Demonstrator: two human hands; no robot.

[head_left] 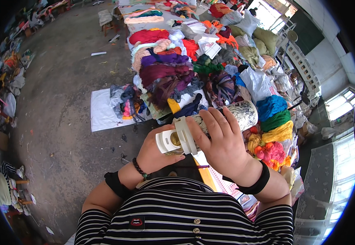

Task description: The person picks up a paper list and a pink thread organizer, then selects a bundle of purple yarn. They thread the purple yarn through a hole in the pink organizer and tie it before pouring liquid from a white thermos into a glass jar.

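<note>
A patterned bottle (245, 115), pale with dark markings, is held nearly level in front of my chest, its base to the right. At its left end is a cream-white lid (167, 142) with an opening, beside a wide cream ring (185, 135). My right hand (222, 143) wraps over the body next to the ring, fingers bent round it. My left hand (155, 147) closes round the lid end, its thumb below and other fingers partly hidden behind. Whether the lid is seated or loose I cannot tell.
Beyond the bottle, a long table holds heaps of coloured yarn (167, 77) and papers (208, 45). Bright yarn skeins (279, 132) lie close on the right. A white sheet (99, 110) with more yarn sits left of the table. A stool (106, 19) stands farther back on the concrete floor.
</note>
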